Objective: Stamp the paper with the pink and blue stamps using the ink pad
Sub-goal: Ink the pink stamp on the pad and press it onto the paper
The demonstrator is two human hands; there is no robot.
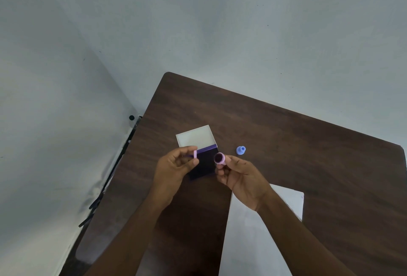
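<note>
My right hand (241, 179) holds the pink stamp (220, 158) above the table, its dark inked face turned up towards me. In my left hand (174, 169) a small pink cap (195, 154) is pinched between thumb and fingers. Both hands hover over the open ink pad (204, 165), whose dark pad lies under them and whose white lid (195, 136) is folded back behind. The blue stamp (241, 150) stands on the table to the right of the pad, untouched. A white sheet of paper (253, 238) lies near me, partly covered by my right forearm.
The dark brown wooden table (308, 143) stands against pale walls in a corner. A black stand or tripod (114, 165) leans beside the table's left edge.
</note>
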